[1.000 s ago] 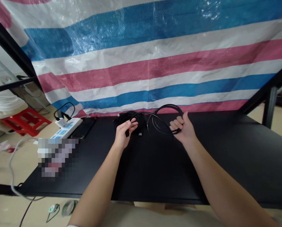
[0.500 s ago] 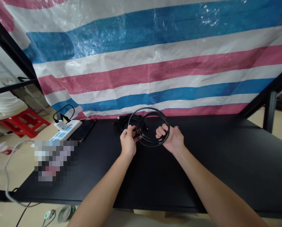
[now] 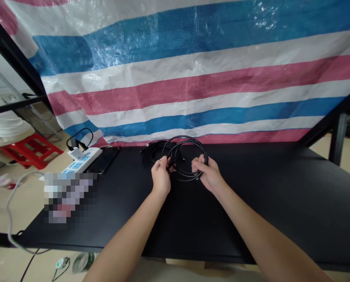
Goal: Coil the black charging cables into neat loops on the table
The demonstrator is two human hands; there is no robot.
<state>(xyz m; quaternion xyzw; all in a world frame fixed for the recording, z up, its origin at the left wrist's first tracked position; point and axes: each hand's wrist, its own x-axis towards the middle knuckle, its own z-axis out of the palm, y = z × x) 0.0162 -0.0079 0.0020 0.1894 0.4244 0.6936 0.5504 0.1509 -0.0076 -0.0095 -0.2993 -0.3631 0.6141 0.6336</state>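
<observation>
- Two bare forearms run up from the bottom edge, where they are cut off, and meet above the middle of the matte black rectangular table, which leaves the work square in front of the body.
- The left hand has its fingers curled shut on the near-left side of the thin black cable wound into a round coil; the thumb and fingertips pinch the strands where they cross, likely to stop the loops springing apart.
- The right hand is closed round the coil's right side, gripping the turns together. Held from both sides, the coil stands tilted above the table's far middle rather than lying flat; whether its lower edge touches the top is hard to tell, black on black.
- Just behind the left hand lies a second loose bundle of black cable, its ends lost against the dark surface.
- Further left, at the table's far corner, a dark flat phone lies beside a white power strip with blue sockets.
- A pixelated patch hides something near the left edge.
- A sheet of blue, pink and white striped woven plastic hangs behind and blocks everything beyond.
</observation>
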